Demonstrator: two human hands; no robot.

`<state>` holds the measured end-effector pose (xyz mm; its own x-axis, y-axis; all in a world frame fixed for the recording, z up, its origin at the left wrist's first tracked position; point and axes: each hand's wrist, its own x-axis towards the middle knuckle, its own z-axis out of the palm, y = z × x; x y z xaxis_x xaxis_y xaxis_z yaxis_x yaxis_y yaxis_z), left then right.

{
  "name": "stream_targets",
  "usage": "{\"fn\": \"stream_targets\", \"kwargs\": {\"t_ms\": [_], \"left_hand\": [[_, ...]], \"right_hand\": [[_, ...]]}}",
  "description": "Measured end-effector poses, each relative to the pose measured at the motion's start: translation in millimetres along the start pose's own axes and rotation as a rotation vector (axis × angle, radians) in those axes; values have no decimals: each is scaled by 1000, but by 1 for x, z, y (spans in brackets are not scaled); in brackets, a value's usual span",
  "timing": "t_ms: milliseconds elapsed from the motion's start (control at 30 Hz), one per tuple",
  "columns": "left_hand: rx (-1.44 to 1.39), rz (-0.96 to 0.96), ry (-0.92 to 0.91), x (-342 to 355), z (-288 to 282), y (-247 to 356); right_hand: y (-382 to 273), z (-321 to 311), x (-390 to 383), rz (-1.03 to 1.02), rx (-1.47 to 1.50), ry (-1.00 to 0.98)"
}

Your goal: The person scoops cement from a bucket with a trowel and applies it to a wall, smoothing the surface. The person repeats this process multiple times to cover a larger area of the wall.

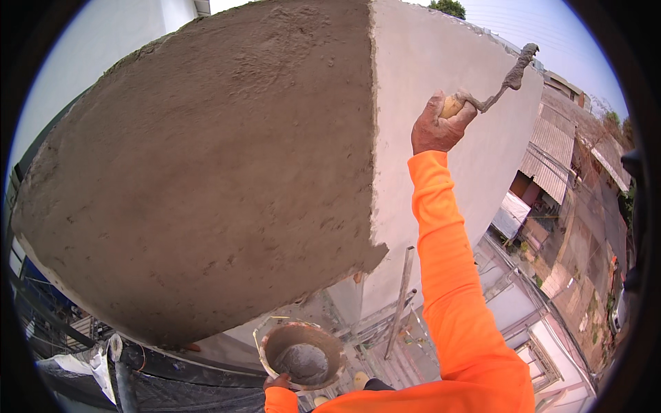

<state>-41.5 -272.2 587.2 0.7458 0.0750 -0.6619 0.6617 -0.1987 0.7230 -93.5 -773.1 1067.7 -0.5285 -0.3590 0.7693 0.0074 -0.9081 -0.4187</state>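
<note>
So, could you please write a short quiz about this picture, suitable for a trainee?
1. Which hand holds the mortar-coated trowel?
2. True or false: the bucket is empty.
3. Fill in: in the picture, the dark plaster lies to the ____ of the pale wall surface.

Key:
1. The right hand.
2. False; grey mortar is inside.
3. Left.

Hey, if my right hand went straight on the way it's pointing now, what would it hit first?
Probably the pale wall: your right hand, gripping a trowel, points up toward it. The gap between them is hard to judge from this view.
</note>
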Motion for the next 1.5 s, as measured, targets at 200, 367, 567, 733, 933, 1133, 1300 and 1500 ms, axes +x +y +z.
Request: {"fn": "stream_targets", "kwargs": {"t_ms": [200,367,567,733,933,1133,1300,1500], "left_hand": [[2,113,8,2,15,4],[62,177,-54,7,16,13],[3,491,-225,14,6,5],[136,663,-259,8,18,12],[77,303,-363,-2,8,31],[161,115,-312,26,12,27],[137,20,-214,49,-14,18],[152,108,-164,67,-54,7]], "right_hand": [[-8,-133,-155,-28,-591,-2141],[-10,-329,-337,465,-310,-2044],[-35,-379,-386,710,-552,-2333],[-44,-376,-440,1251,-497,-2147],[-56,-407,-423,1994,81,-1777],[-97,-357,-372,2243,257,-1498],[-94,-298,-303,1694,486,-1079],[-36,-190,-227,463,74,-521]]}}
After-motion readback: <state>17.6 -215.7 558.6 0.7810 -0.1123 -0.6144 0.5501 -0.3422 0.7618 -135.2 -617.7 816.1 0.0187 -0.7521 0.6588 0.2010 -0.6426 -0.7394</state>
